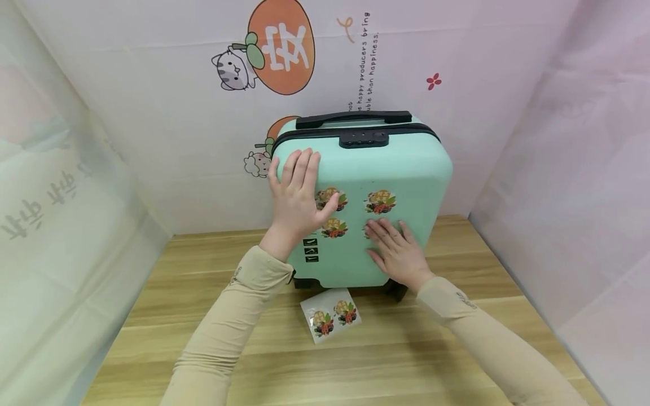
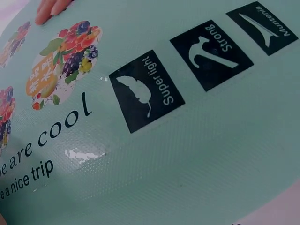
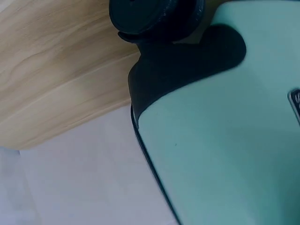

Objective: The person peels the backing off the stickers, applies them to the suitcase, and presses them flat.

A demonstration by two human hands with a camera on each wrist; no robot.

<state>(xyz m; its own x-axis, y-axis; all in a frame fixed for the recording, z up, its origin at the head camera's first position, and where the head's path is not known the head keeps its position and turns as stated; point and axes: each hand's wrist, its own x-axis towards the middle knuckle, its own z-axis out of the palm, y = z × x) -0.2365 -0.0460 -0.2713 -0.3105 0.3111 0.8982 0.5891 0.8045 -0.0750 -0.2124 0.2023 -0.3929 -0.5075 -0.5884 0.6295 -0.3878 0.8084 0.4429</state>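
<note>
A mint-green suitcase (image 1: 350, 163) stands upright on the wooden table, its black handle (image 1: 355, 117) on top. My left hand (image 1: 297, 197) rests flat against its upper left front, fingers straight and pointing up. Below and to the right, my right hand (image 1: 398, 254) presses with extended fingers over a fruit sticker, which is mostly hidden under the fingertips. Another fruit sticker (image 1: 380, 201) is just above that hand. Two more sit in a column beside my left thumb, the upper one (image 1: 327, 200) partly covered. In the left wrist view, a fruit sticker (image 2: 65, 63) lies near printed lettering.
A white sticker sheet (image 1: 330, 316) bearing two fruit stickers lies on the table (image 1: 228, 361) before the suitcase. A black wheel (image 3: 140, 16) is at the suitcase's lower corner. Behind stands a printed cloth backdrop (image 1: 152, 113), with pale cloth at both sides.
</note>
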